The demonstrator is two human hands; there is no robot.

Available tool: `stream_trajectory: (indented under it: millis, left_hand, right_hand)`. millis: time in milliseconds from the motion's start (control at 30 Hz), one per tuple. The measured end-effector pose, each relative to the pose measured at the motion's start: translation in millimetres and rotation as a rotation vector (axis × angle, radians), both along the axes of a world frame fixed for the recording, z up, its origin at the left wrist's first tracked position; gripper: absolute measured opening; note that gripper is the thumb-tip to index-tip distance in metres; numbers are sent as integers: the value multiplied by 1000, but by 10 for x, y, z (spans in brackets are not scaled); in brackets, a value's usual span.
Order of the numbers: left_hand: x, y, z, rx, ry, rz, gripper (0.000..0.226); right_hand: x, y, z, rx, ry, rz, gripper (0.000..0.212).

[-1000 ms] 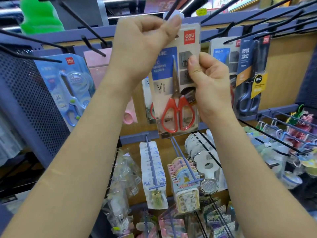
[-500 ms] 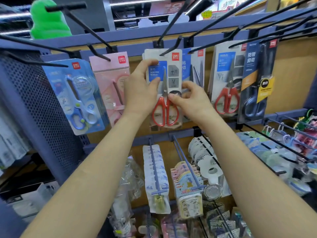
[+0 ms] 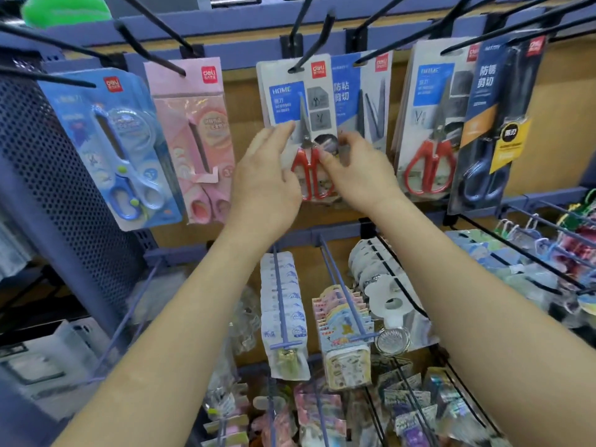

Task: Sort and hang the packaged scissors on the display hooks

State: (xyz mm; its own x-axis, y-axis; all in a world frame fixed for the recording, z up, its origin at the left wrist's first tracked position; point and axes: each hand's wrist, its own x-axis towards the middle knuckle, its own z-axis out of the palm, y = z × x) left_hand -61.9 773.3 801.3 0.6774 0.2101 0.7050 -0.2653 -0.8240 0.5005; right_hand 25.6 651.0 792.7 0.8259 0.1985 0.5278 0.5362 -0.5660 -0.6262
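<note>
A red-handled scissors pack (image 3: 290, 91) hangs on a black display hook (image 3: 309, 43) at the middle of the top row. My left hand (image 3: 267, 179) is at the pack's left side, its relaxed fingers touching the card's front. My right hand (image 3: 361, 172) is at the right edge, thumb over the red handles and fingers blurred at the card's edge, pinching it. Along the same row hang a blue children's scissors pack (image 3: 119, 150), a pink pack (image 3: 196, 133), a grey-bladed pack (image 3: 367, 98), another red-handled pack (image 3: 432, 124) and a dark pack (image 3: 496, 124).
Long black hooks (image 3: 151, 30) jut out toward me above the packs. Below, purple pegs (image 3: 280, 295) carry several small packets, stickers and tape rolls. A perforated metal panel (image 3: 48, 175) stands at the left, and wire hooks with keychains (image 3: 548, 240) at the right.
The pack went from being held up near the camera onto the middle hook. Both hands have slid down its sides, and the left hand's fingers have loosened.
</note>
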Motion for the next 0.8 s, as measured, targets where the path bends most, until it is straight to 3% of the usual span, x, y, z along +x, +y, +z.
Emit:
stream_trajectory:
  millis: [167,400,667,800]
  left_hand:
    - [-380,-146,-313,-150,-28,-226,23]
    - [-749,-688,-802,-58,158,-538,21]
    - [-895,-1794,-1862,-24,462,-943,27]
    - [-939,-2435,-2617,118,615,-1022,20]
  right_hand:
    - [-362,-435,-136,-47,-12,-9,33]
    - [-1349,-1383,-616,-129,78,-2,9]
    - [-2543,-2853,-1923,-214,454,-523,16]
    - [-3149,-3548,-2727,-157,655,-799,19]
